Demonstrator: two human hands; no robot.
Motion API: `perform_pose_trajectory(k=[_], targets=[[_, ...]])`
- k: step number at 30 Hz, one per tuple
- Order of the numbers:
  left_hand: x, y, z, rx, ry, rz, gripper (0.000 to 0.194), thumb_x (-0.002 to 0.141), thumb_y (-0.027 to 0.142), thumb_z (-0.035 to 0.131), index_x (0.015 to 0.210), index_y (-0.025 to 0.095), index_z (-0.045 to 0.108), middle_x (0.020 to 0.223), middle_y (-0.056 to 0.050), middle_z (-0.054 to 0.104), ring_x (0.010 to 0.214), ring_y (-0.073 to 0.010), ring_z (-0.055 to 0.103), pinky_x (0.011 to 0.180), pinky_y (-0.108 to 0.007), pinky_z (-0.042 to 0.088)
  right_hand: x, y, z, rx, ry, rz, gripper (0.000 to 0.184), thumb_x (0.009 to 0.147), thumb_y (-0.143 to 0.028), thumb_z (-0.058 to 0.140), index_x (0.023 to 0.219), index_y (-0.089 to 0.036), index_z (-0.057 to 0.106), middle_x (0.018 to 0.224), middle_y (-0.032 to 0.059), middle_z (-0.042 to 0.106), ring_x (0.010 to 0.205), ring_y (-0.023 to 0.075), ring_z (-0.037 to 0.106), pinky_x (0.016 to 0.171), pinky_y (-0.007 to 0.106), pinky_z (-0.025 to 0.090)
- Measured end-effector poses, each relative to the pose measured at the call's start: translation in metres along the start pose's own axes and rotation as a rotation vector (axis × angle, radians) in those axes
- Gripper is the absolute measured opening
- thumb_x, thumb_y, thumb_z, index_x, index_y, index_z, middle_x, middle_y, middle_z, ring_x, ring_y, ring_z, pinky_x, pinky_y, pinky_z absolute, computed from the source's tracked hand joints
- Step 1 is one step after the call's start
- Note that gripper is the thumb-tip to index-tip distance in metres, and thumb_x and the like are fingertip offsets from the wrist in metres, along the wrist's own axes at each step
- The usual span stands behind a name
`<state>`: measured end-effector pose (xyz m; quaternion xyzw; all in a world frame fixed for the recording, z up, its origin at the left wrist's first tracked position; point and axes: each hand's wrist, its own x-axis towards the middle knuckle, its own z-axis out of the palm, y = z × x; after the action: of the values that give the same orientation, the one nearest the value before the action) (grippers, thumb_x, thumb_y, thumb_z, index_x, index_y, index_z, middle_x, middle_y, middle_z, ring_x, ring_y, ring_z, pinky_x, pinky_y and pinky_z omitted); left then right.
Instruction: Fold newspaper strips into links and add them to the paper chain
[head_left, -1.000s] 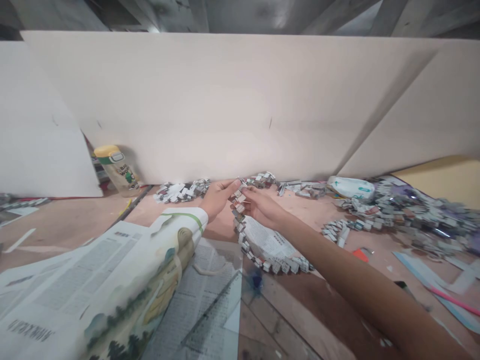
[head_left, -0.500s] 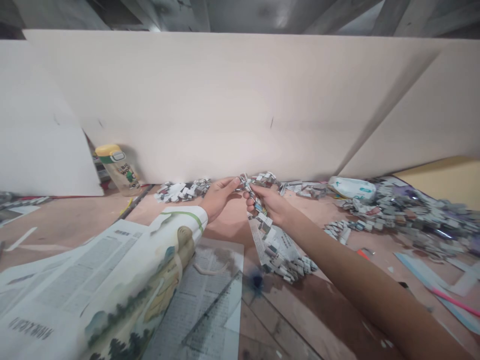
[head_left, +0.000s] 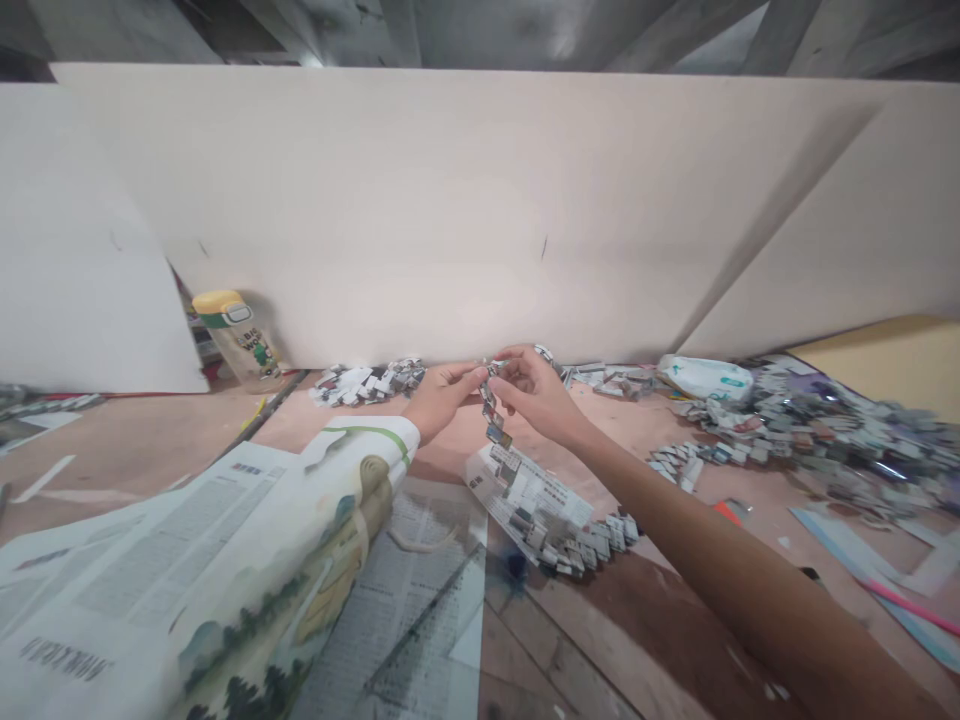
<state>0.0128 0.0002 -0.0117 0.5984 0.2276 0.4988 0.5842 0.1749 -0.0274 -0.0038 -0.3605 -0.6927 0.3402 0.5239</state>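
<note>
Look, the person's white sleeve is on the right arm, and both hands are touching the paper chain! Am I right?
Not quite: the head view shows the white sleeve on the left arm. Both hands are touching the paper chain.

White, landscape-printed left sleeve with green-striped cuff

"BIG" over "WO" in dark letters on the yellow-capped drinking bottle, the second word's end unclear, teal lettering on the white soft pack too blurred, print on the newspaper sheets illegible
</note>
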Motion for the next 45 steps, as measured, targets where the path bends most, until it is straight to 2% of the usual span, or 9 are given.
perform_pose_trajectory(k=[3, 11, 15, 19, 25, 32, 37, 40, 45], targets=[[-0.002, 0.0, 0.002, 0.004, -0.029, -0.026, 0.034, 0.07, 0.044, 0.076, 0.087, 0.015, 0.075, 0.074, -0.004, 0.067, 0.072, -0.0163, 0.062, 0.074, -0.035, 0.054, 0.001, -0.005, -0.005, -0.104, 0.018, -0.099, 0.02, 0.081, -0.036, 0.064, 0.091, -0.019, 0.057, 0.071, -0.0007, 0.06, 0.056, 0.0108, 0.054, 0.053, 0.026, 0.045], [-0.001, -0.003, 0.002, -0.018, -0.027, -0.055, 0.033, 0.07, 0.041, 0.077, 0.092, 0.016, 0.075, 0.082, -0.005, 0.07, 0.08, -0.0173, 0.063, 0.079, -0.035, 0.052, 0.004, -0.003, -0.011, -0.168, -0.007, -0.116, 0.012, 0.08, -0.029, 0.062, 0.083, -0.018, 0.059, 0.072, -0.0005, 0.058, 0.064, 0.0123, 0.054, 0.06, 0.028, 0.045], [-0.001, -0.002, 0.0, -0.049, -0.04, -0.051, 0.032, 0.071, 0.032, 0.076, 0.099, 0.017, 0.074, 0.1, -0.01, 0.071, 0.095, -0.0222, 0.062, 0.08, -0.035, 0.05, 0.009, -0.003, -0.019, 0.055, 0.079, -0.052, 0.016, 0.077, -0.031, 0.065, 0.08, -0.019, 0.055, 0.076, 0.0004, 0.059, 0.066, 0.013, 0.057, 0.06, 0.028, 0.046], [-0.001, 0.0, 0.0, -0.14, -0.062, -0.084, 0.029, 0.071, 0.019, 0.068, 0.098, 0.015, 0.075, 0.102, -0.012, 0.071, 0.101, -0.0234, 0.06, 0.079, -0.033, 0.048, 0.015, -0.002, -0.029, 0.294, 0.152, 0.031, 0.024, 0.07, -0.033, 0.071, 0.079, -0.021, 0.052, 0.069, -0.0017, 0.058, 0.065, 0.0138, 0.059, 0.055, 0.026, 0.046], [-0.001, -0.005, 0.001, -0.102, -0.015, -0.051, 0.027, 0.07, 0.019, 0.071, 0.096, 0.019, 0.075, 0.11, -0.009, 0.069, 0.091, -0.0188, 0.061, 0.072, -0.029, 0.044, 0.012, -0.001, -0.025, 0.288, 0.072, 0.163, 0.032, 0.073, -0.043, 0.069, 0.091, -0.02, 0.055, 0.066, -0.004, 0.054, 0.052, 0.01, 0.053, 0.038, 0.02, 0.038], [-0.003, -0.004, 0.0, -0.257, 0.019, -0.039, 0.033, 0.065, 0.022, 0.081, 0.095, 0.021, 0.069, 0.092, -0.003, 0.069, 0.073, -0.0112, 0.058, 0.059, -0.023, 0.038, 0.003, -0.007, -0.011, 0.29, -0.008, 0.187, 0.044, 0.073, -0.042, 0.069, 0.106, -0.026, 0.045, 0.077, -0.0055, 0.053, 0.056, 0.0125, 0.06, 0.033, 0.02, 0.043], [-0.005, 0.003, 0.003, -0.322, 0.007, -0.121, 0.043, 0.064, 0.02, 0.082, 0.103, 0.022, 0.061, 0.088, -0.001, 0.068, 0.072, -0.0115, 0.061, 0.063, -0.023, 0.042, 0.005, -0.007, -0.011, 0.303, -0.035, 0.185, 0.046, 0.067, -0.032, 0.074, 0.104, -0.023, 0.046, 0.082, -0.0013, 0.06, 0.061, 0.0131, 0.061, 0.039, 0.019, 0.042], [-0.004, 0.003, 0.004, -0.346, 0.022, -0.187, 0.033, 0.066, 0.021, 0.08, 0.095, 0.016, 0.065, 0.084, -0.004, 0.069, 0.072, -0.0124, 0.062, 0.069, -0.025, 0.046, 0.007, -0.003, -0.012, 0.242, -0.04, 0.132, 0.039, 0.066, -0.026, 0.074, 0.099, -0.018, 0.054, 0.079, 0.0022, 0.065, 0.064, 0.0131, 0.06, 0.047, 0.022, 0.043], [-0.004, 0.0, 0.004, -0.327, 0.051, -0.22, 0.021, 0.068, 0.023, 0.08, 0.079, 0.014, 0.065, 0.073, 0.0, 0.065, 0.064, -0.009, 0.059, 0.068, -0.024, 0.049, 0.006, -0.002, -0.013, -0.055, -0.012, 0.032, 0.032, 0.072, -0.022, 0.067, 0.104, -0.017, 0.064, 0.088, 0.0062, 0.07, 0.075, 0.0164, 0.064, 0.064, 0.03, 0.051]])
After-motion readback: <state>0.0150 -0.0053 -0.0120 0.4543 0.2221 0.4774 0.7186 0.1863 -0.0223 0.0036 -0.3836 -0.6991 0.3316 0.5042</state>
